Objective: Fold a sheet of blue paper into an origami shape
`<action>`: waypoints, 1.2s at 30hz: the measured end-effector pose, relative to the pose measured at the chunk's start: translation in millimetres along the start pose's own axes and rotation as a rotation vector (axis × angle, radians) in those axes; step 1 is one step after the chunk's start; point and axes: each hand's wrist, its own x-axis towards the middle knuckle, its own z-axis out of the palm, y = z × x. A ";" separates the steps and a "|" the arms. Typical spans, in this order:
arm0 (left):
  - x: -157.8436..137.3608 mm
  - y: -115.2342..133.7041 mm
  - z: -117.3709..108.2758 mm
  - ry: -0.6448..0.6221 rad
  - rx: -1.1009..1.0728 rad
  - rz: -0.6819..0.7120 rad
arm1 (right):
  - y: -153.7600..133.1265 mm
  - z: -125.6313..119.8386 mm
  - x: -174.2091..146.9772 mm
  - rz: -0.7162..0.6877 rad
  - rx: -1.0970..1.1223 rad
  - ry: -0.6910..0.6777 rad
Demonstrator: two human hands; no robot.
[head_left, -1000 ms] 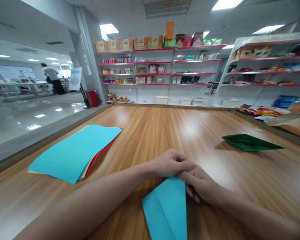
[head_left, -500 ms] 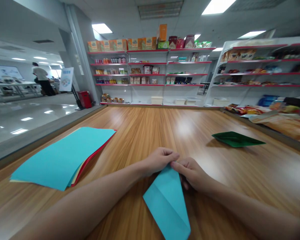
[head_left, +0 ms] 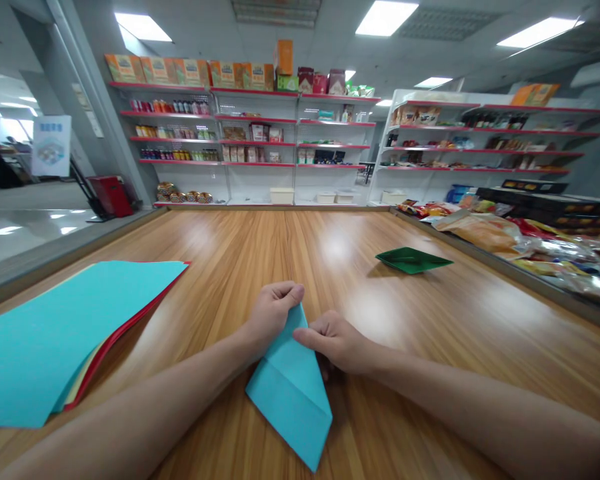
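A folded sheet of light-blue paper (head_left: 293, 393) points away from me over the wooden table, its wide end toward me and crossed by crease lines. My left hand (head_left: 275, 310) is closed on the narrow far tip, thumb on top. Lower on the right edge, my right hand (head_left: 337, 343) pinches the same paper, its thumb lying on the upper face and the other fingers partly hidden beneath. To the right and farther off rests a dark green folded paper piece (head_left: 413, 260) with raised sides.
A stack of blue, cream and red paper sheets (head_left: 85, 327) lies at the left of the wooden table (head_left: 220, 260). Packaged snacks (head_left: 490, 233) are heaped beyond the right edge. Stocked shelves (head_left: 260, 120) stand behind, and a sign board (head_left: 51, 147) at far left.
My right hand has slid down the paper's right edge, away from my left hand, which stays at the tip. The camera view has turned to the right.
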 end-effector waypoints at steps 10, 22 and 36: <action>1.4 -1.4 3.2 -0.033 -0.084 -0.026 | -2.0 1.6 -8.7 -0.014 0.006 -0.034; -1.8 -4.3 -0.5 -0.204 -0.182 -0.253 | -0.2 -0.1 -3.1 -0.015 0.024 0.064; -0.1 -10.9 -1.8 0.021 -0.100 -0.177 | -0.8 -0.5 -6.1 -0.114 -0.091 -0.033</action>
